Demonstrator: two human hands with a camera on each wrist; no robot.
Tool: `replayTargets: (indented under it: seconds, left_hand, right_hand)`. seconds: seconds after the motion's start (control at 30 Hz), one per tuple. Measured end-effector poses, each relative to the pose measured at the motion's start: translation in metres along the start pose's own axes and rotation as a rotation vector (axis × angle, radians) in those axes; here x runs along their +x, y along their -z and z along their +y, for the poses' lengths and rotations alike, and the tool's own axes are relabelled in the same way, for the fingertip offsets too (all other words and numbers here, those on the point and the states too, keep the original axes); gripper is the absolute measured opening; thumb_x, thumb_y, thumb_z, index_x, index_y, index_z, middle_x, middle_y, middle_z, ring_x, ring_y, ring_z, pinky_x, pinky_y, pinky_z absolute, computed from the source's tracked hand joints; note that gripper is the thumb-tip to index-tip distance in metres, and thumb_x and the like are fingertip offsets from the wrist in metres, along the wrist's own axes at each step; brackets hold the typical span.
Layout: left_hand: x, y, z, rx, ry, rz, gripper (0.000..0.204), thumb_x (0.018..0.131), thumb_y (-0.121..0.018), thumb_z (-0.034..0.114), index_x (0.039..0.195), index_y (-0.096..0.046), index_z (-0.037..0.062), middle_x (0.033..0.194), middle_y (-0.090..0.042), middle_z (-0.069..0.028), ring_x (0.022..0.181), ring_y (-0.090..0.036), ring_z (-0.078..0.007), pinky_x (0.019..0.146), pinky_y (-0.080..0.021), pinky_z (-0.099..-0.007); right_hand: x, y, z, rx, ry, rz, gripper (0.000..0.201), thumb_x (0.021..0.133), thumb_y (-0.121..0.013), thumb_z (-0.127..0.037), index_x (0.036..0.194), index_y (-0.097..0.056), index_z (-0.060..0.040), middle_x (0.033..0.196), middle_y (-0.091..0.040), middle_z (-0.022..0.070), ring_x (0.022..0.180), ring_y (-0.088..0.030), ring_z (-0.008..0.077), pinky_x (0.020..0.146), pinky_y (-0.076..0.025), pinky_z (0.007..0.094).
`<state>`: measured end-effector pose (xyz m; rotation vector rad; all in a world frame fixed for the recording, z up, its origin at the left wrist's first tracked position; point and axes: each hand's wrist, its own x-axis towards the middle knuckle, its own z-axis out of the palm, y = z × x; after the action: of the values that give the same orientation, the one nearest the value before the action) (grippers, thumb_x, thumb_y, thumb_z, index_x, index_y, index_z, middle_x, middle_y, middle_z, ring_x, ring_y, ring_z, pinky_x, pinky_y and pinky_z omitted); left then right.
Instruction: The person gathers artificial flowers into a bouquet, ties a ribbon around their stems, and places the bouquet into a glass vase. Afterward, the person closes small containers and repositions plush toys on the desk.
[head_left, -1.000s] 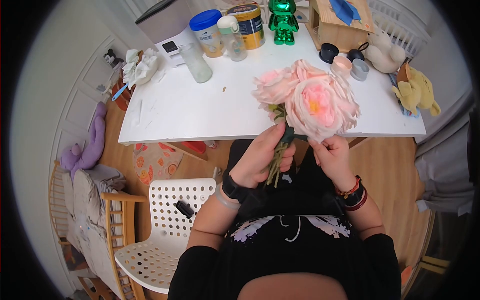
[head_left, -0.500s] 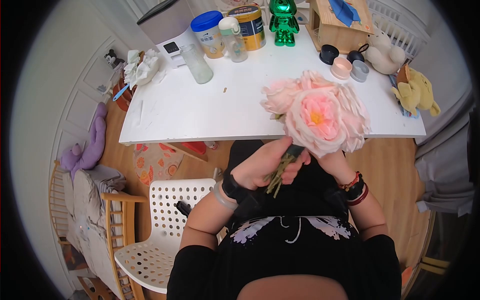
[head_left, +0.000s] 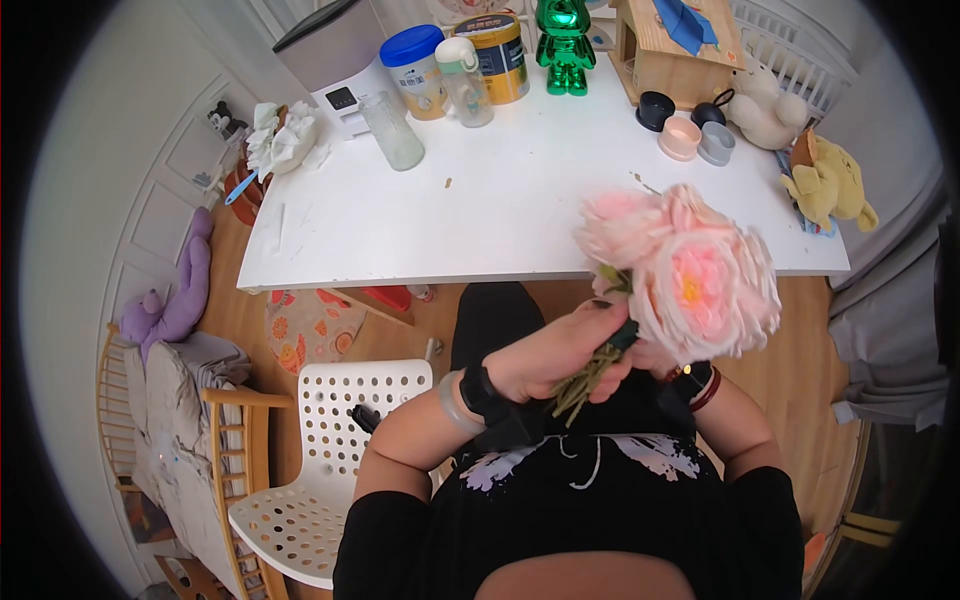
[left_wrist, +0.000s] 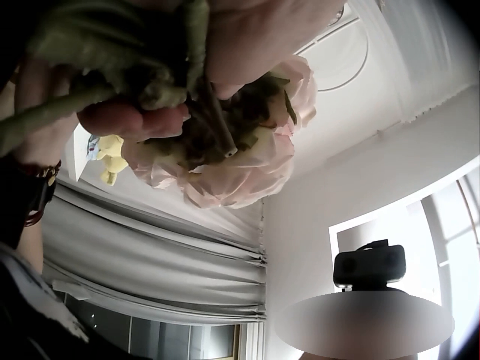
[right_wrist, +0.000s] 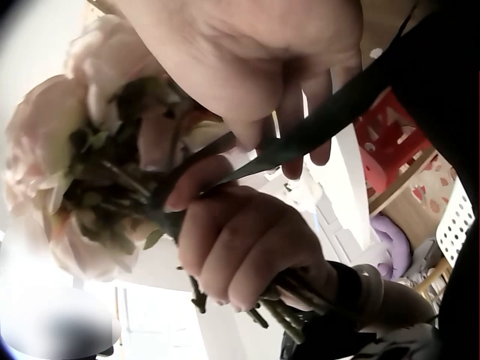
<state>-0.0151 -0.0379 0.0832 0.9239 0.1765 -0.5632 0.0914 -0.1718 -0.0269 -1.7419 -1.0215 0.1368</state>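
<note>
White table [head_left: 350,225], near edge in front of a person in a black top [head_left: 620,510]; white chair [head_left: 300,512] with round holes on the person's left. Bouquet [head_left: 700,285] of pale pink flowers held up at the table's near edge, blooms leaning to the right. Left hand [head_left: 557,350] clenched round the green stems [head_left: 577,397], whose ends stick out below the fist. Right hand [right_wrist: 262,56] close by, largely behind the blooms as seen from the head; from the right wrist, it pinches a dark strip [right_wrist: 319,129] running to the stems, other fingers hanging down loosely. Farther back on the table, 1 glass bottle [head_left: 395,138] toward the left; 3 small cups [head_left: 680,142], black, pink and grey, grouped toward the right.
</note>
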Motion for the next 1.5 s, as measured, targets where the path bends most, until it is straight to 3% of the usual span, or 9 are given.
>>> replayTargets:
  seconds: [0.4, 0.53, 0.63, 0.73, 0.8, 0.9, 1.07, 1.27, 1.5]
  left_hand:
    - [0.011, -0.002, -0.023, -0.143, 0.175, -0.258, 0.046, 0.100, -0.033, 0.038, 0.069, -0.046, 0.0055, 0.054, -0.043, -0.0026, 0.044, -0.041, -0.0115, 0.043, -0.035, -0.0253]
    - [0.013, 0.004, -0.023, 0.044, 0.065, -0.354, 0.045, 0.098, -0.037, 0.045, 0.087, -0.050, 0.0036, 0.058, -0.048, -0.0050, 0.045, -0.044, -0.0129, 0.042, -0.038, -0.0261]
    - [0.013, 0.002, -0.020, 0.107, 0.116, -0.297, 0.043, 0.098, -0.039, 0.043, 0.088, -0.051, 0.0023, 0.058, -0.048, -0.0040, 0.045, -0.044, -0.0118, 0.043, -0.039, -0.0256]
    - [0.014, 0.000, -0.017, 0.155, 0.186, -0.279, 0.042, 0.098, -0.040, 0.041, 0.091, -0.052, 0.0018, 0.060, -0.048, -0.0030, 0.048, -0.045, -0.0108, 0.043, -0.039, -0.0249]
    - [0.013, 0.001, -0.012, 0.261, 0.177, -0.258, 0.041, 0.098, -0.040, 0.040, 0.091, -0.052, 0.0019, 0.061, -0.049, -0.0025, 0.049, -0.046, -0.0099, 0.044, -0.039, -0.0240]
    - [0.013, 0.007, -0.008, 0.274, 0.162, -0.229, 0.042, 0.100, -0.038, 0.038, 0.082, -0.052, 0.0024, 0.063, -0.051, -0.0025, 0.050, -0.048, -0.0089, 0.046, -0.041, -0.0221]
    - [0.016, 0.019, -0.009, 0.366, 0.142, -0.087, 0.042, 0.098, -0.039, 0.040, 0.086, -0.052, 0.0025, 0.063, -0.051, -0.0021, 0.051, -0.050, -0.0088, 0.046, -0.042, -0.0218]
    - [0.026, 0.032, -0.010, 0.325, 0.058, 0.058, 0.043, 0.097, -0.040, 0.045, 0.090, -0.052, 0.0035, 0.065, -0.051, -0.0014, 0.051, -0.050, -0.0090, 0.046, -0.043, -0.0221]
    - [0.026, 0.038, 0.002, 0.102, -0.127, 0.178, 0.026, 0.097, -0.043, 0.031, 0.095, -0.049, 0.0053, 0.064, -0.048, -0.0010, 0.049, -0.046, -0.0095, 0.044, -0.039, -0.0229]
  right_hand:
    - [-0.028, 0.111, -0.003, 0.037, 0.126, -0.599, 0.031, 0.081, -0.061, -0.003, 0.113, -0.059, -0.0069, 0.103, -0.063, 0.0070, 0.089, -0.060, 0.0158, 0.073, -0.049, 0.0267]
    - [0.118, 0.074, -0.040, 0.045, 0.167, -0.801, 0.028, 0.082, -0.061, -0.003, 0.110, -0.060, -0.0055, 0.098, -0.065, 0.0076, 0.084, -0.061, 0.0160, 0.074, -0.049, 0.0274]
    - [0.145, 0.100, -0.048, 0.044, 0.184, -0.906, 0.026, 0.082, -0.061, -0.003, 0.108, -0.061, -0.0048, 0.096, -0.066, 0.0080, 0.082, -0.062, 0.0161, 0.074, -0.048, 0.0278]
    - [0.152, 0.106, -0.087, -0.068, 0.330, -0.673, 0.013, 0.081, -0.057, -0.002, 0.086, -0.068, -0.0072, 0.079, -0.067, 0.0050, 0.074, -0.062, 0.0163, 0.067, -0.048, 0.0302]
    - [0.158, 0.111, -0.102, -0.603, 0.817, -0.357, 0.021, 0.077, -0.059, 0.000, 0.095, -0.066, -0.0087, 0.081, -0.065, 0.0066, 0.075, -0.061, 0.0216, 0.066, -0.047, 0.0331]
    - [0.161, 0.119, -0.129, -0.751, 1.015, -0.158, 0.037, 0.074, -0.060, 0.001, 0.109, -0.062, -0.0113, 0.086, -0.065, 0.0069, 0.077, -0.060, 0.0268, 0.067, -0.047, 0.0342]
    - [0.158, 0.144, -0.166, -0.880, 1.072, 0.029, 0.038, 0.077, -0.054, 0.008, 0.112, -0.061, -0.0037, 0.098, -0.066, 0.0088, 0.077, -0.063, 0.0231, 0.068, -0.049, 0.0311]
    - [0.113, 0.173, -0.184, -0.439, 0.783, 0.056, 0.032, 0.094, -0.036, -0.001, 0.121, -0.052, 0.0058, 0.094, -0.066, 0.0127, 0.061, -0.055, 0.0090, 0.054, -0.042, 0.0208]
    - [0.048, 0.175, -0.159, 0.068, 0.746, 0.143, 0.034, 0.100, -0.031, -0.016, 0.126, -0.041, 0.0034, 0.088, -0.064, 0.0238, 0.079, -0.063, 0.0271, 0.074, -0.050, 0.0359]
